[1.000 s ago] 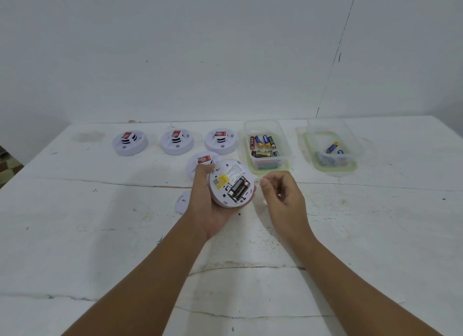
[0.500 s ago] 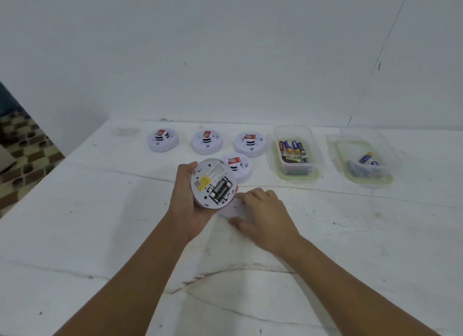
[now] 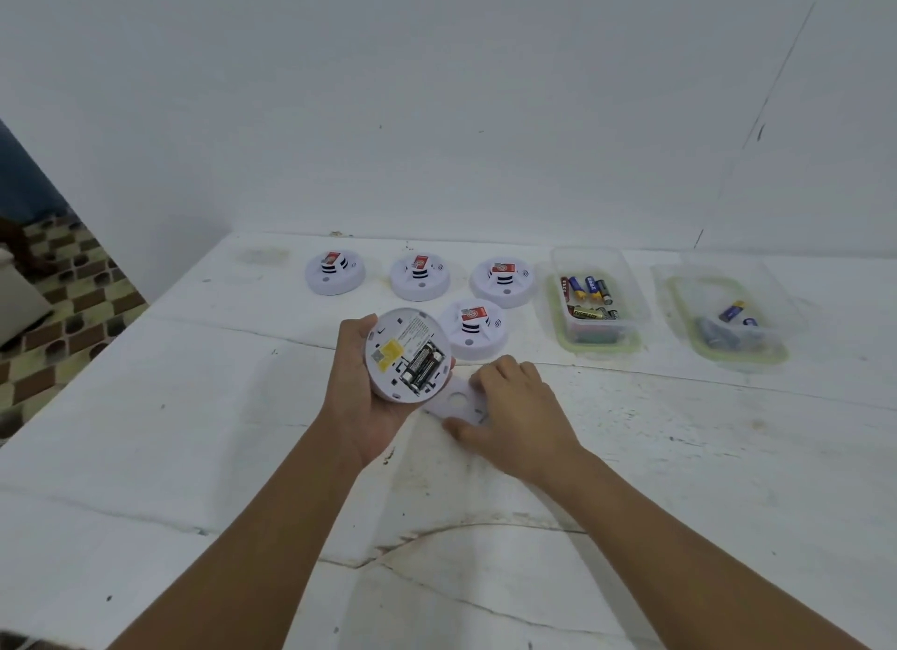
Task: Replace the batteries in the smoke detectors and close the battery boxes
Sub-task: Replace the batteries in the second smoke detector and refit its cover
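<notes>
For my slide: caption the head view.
Left hand holds an opened smoke detector; right hand grips its cover on the table.

Your view is evenly lit, bright, diffuse; no hard shadows, only a faint one under your right hand (image 3: 514, 411). No glare on the white table (image 3: 194, 455). Wide-angle bending at the edges. Slight softness overall; far clear tub (image 3: 728, 319) blurry.

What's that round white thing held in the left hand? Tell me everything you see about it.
It is a smoke detector, a round white plastic-looking disc, held off the table by the left hand, which grips its rim. Its back faces the camera, tilted. There is a yellow sticker, small print, and an uncovered battery bay holding two dark batteries side by side.
</notes>
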`<state>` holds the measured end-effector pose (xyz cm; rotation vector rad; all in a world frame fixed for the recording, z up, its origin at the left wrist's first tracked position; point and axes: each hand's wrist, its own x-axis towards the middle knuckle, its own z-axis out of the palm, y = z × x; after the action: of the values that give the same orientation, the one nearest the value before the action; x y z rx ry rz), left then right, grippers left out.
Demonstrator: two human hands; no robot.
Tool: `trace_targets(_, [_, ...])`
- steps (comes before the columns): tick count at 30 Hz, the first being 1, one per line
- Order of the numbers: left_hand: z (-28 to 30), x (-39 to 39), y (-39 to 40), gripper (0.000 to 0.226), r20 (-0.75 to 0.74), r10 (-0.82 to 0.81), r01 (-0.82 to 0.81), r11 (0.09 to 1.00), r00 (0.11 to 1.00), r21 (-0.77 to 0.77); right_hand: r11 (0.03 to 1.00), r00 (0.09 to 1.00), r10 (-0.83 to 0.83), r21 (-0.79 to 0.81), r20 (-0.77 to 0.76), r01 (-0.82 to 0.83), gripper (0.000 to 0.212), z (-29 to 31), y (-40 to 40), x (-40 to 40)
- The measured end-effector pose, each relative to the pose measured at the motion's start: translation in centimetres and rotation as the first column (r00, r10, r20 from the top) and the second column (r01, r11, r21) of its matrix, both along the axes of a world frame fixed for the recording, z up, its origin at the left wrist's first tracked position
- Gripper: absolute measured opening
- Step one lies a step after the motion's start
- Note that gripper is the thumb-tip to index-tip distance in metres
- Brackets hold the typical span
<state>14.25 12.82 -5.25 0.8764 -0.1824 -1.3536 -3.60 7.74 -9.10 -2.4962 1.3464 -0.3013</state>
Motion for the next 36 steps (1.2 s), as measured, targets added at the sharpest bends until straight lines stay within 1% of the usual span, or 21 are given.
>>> trace_targets(4, [-0.3,0.5,0.3,0.043,-0.011,-0.001,0.001,1.0,1.0,0.002,0.995,0.999,-0.021,0.098,0.045,0.017,0.06,0.5,-0.5,-0.4])
trace_targets(7, [-0.7,1.0,0.4,0.043,-0.031,0.019,-0.02,1.0,0.999,-0.005,0.996,0.985,-0.051,0.086,0.166,0.037,0.066,0.0,0.0,-1.1])
trace_targets(10, [-1.2,1.5,0.4,0.043,-0.031,0.047,-0.047,0.999,0.998,-0.009,0.994,0.95,-0.095,0.078,0.297,0.075,0.06,0.1,0.5,-1.5])
trace_targets(12, [-1.4,1.6,0.4,0.046,-0.031,0.058,-0.059,0.998,0.998,-0.016,0.989,0.897,-0.133,0.12,0.421,0.09,0.054,0.5,0.7,-1.7])
trace_targets(15, [-1.5,1.0,0.2,0.05,-0.04,0.054,-0.054,0.998,0.998,-0.015,0.975,0.731,-0.185,0.214,0.657,0.054,0.054,1.3,1.0,-1.9])
trace_targets(17, [-1.5,0.1,0.2,0.047,-0.043,0.003,-0.004,1.0,0.999,-0.016,0.982,0.675,-0.149,0.188,0.723,0.016,0.053,1.8,1.4,-1.9])
trace_targets(19, [-1.3,-1.3,0.1,0.048,-0.036,-0.077,0.077,0.997,0.996,-0.016,0.988,0.68,-0.101,0.151,0.726,-0.014,0.055,1.9,1.6,-2.0])
trace_targets(22, [-1.1,-3.4,-0.2,0.062,-0.079,-0.202,0.202,0.979,0.976,-0.006,0.993,0.737,-0.077,0.119,0.672,-0.006,0.07,1.2,1.8,-2.5])
trace_targets(23, [-1.0,-3.9,-0.3,0.065,-0.099,-0.23,0.231,0.973,0.968,-0.001,0.994,0.746,-0.082,0.111,0.661,0.011,0.072,0.9,1.9,-2.8])
trace_targets(25, [-1.0,-4.7,-0.6,0.068,-0.128,-0.276,0.278,0.961,0.953,-0.001,0.997,0.764,-0.076,0.054,0.641,0.053,0.07,0.3,2.1,-3.5])
trace_targets(27, [-1.1,-5.4,-0.8,0.07,-0.136,-0.325,0.328,0.945,0.936,0.002,0.995,0.798,-0.039,-0.049,0.602,0.086,0.068,-0.2,2.1,-4.1])
trace_targets(29, [-1.3,-5.8,-1.0,0.065,-0.136,-0.373,0.376,0.927,0.918,-0.002,0.99,0.814,-0.03,-0.098,0.58,0.106,0.069,-0.7,2.2,-4.3])
trace_targets(33, [-2.3,-5.6,-1.3,0.067,-0.158,-0.412,0.415,0.91,0.897,-0.011,0.988,0.821,-0.045,-0.097,0.57,0.122,0.07,-1.2,1.9,-4.1])
trace_targets(36, [-2.4,-5.6,-1.6,0.055,-0.131,-0.402,0.404,0.915,0.906,-0.006,0.984,0.814,-0.049,-0.11,0.579,0.138,0.069,-1.6,2.0,-3.9])
